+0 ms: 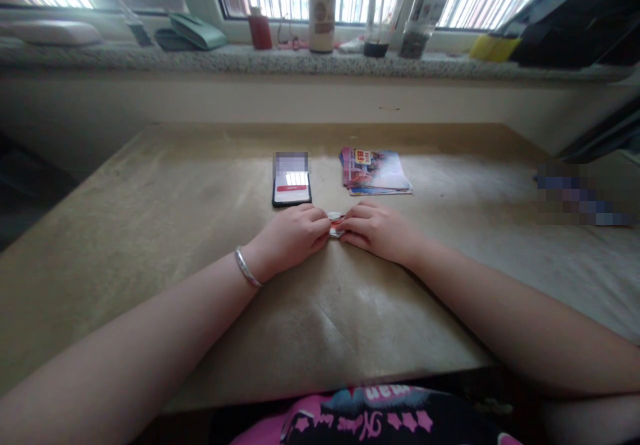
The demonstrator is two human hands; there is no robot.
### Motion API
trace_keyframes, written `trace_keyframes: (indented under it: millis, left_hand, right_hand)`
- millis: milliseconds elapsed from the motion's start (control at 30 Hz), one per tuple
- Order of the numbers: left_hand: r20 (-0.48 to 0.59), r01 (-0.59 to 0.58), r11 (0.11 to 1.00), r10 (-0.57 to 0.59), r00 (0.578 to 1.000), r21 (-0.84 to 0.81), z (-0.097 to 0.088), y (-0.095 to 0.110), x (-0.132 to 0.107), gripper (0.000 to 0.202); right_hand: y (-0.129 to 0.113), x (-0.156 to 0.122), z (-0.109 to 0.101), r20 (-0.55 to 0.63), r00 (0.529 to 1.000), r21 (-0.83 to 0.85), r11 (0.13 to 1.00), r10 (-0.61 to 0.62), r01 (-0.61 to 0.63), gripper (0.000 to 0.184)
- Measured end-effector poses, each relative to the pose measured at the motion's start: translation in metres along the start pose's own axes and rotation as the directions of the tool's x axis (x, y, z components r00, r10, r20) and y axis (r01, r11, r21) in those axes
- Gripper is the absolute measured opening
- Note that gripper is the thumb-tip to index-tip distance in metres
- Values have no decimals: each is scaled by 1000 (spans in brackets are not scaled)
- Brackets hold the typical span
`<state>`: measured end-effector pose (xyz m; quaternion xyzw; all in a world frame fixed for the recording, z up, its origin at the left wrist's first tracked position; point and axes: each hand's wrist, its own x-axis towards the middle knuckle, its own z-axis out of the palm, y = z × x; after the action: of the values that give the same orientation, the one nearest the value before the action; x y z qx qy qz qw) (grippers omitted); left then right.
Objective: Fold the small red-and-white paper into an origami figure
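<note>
A small folded piece of paper (336, 225), white with some red, lies on the table between my hands. My left hand (296, 233), with a silver bangle on the wrist, has its fingers closed on the paper's left side. On the right side, the bent fingers of my right hand (379, 230) press and pinch it. Most of the paper is hidden under the fingers. Just beyond my left hand rests a phone (293, 195) with a lit screen. A stack of printed colour sheets (377, 170) is beyond my right hand.
The table (150, 231) has a tan cover and reaches the wall below a stone windowsill (210, 61). Along the sill stand a red bottle (260, 30), a tall pale container (321, 15) and a clear jar (420, 25). A blurred-out flat item (583, 195) lies at the table's right.
</note>
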<state>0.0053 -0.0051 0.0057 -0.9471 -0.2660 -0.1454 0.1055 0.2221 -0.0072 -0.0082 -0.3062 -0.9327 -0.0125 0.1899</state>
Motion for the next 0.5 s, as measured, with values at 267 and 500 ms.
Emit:
trace_keyframes:
  millis: [267,500]
  left_hand:
    - [22,59,992,-57,998,-116,5,-2,-1,18]
    - [20,48,986,-46,999,-161,6,-4,-1,19]
  right_hand:
    - [-4,4,1,13,999,-68,997,-32,33,27]
    - [-4,5,1,24,995,-105,990,-93,95,26]
